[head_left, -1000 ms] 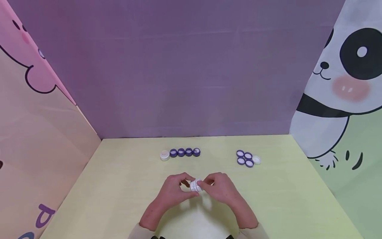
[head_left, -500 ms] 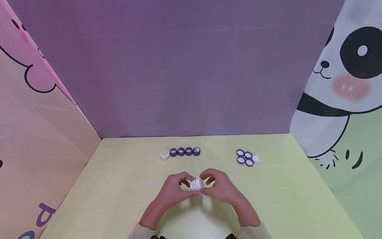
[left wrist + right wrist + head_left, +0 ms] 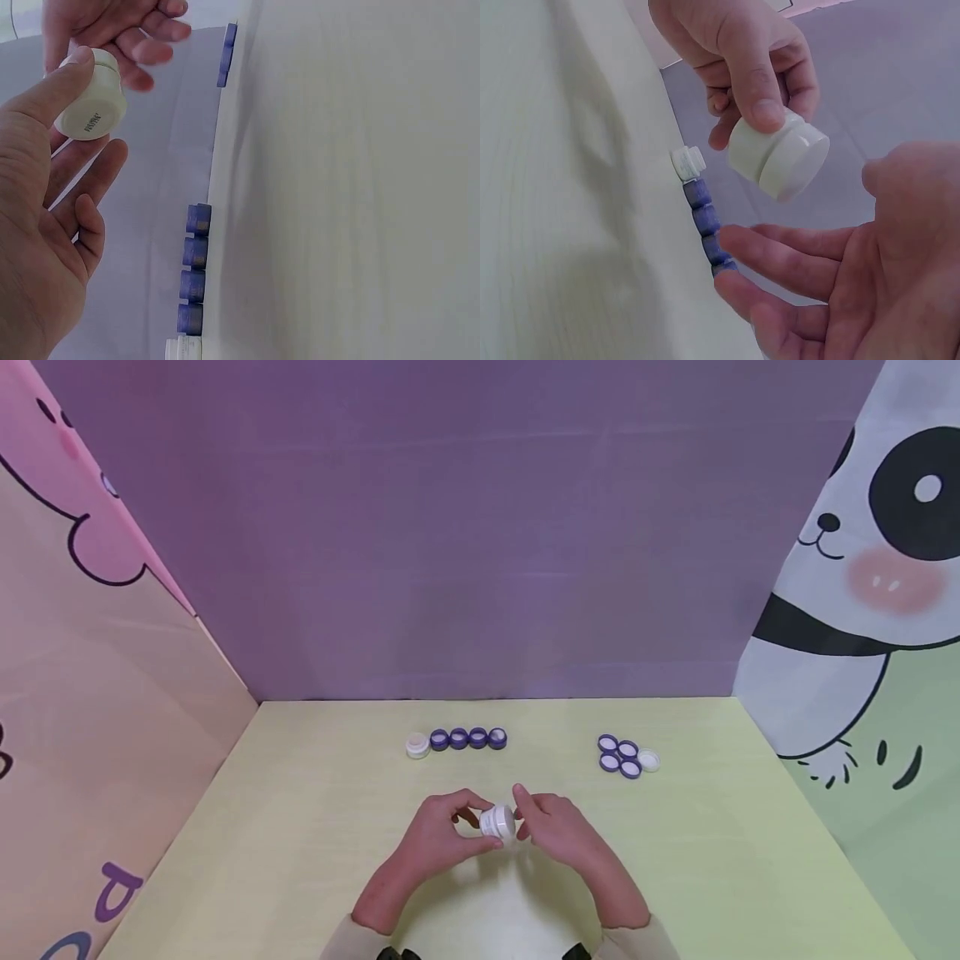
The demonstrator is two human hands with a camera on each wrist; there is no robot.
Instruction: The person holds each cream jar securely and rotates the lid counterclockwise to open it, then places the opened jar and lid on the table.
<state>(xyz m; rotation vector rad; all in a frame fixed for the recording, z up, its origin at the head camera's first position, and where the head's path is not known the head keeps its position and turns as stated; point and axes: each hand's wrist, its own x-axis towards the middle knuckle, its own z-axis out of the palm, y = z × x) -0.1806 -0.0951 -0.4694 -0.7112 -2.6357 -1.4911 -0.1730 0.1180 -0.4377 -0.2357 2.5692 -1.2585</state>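
Observation:
A small white jar (image 3: 489, 823) with a white lid (image 3: 506, 822) on it is held tilted on its side above the table. My left hand (image 3: 438, 835) pinches the jar between thumb and fingers; in the left wrist view dark print shows on the jar's base (image 3: 94, 120). Close by the lid is my right hand (image 3: 553, 828), thumb raised and fingers extended. In the right wrist view a gap shows between this hand's fingers (image 3: 795, 255) and the lid, and nothing is in its grasp.
Behind the hands, several purple jars (image 3: 459, 739) stand in a row beside a white jar (image 3: 417, 746) on the pale yellow table (image 3: 300, 827). Several purple lids (image 3: 628, 749) lie grouped at the back right, with a white lid (image 3: 649, 761) against them. A purple wall (image 3: 480, 568) rises behind.
The right hand's fingers have come away from the lid, where they gripped it before, and its thumb has swung up. The left hand keeps the jar nearly in place.

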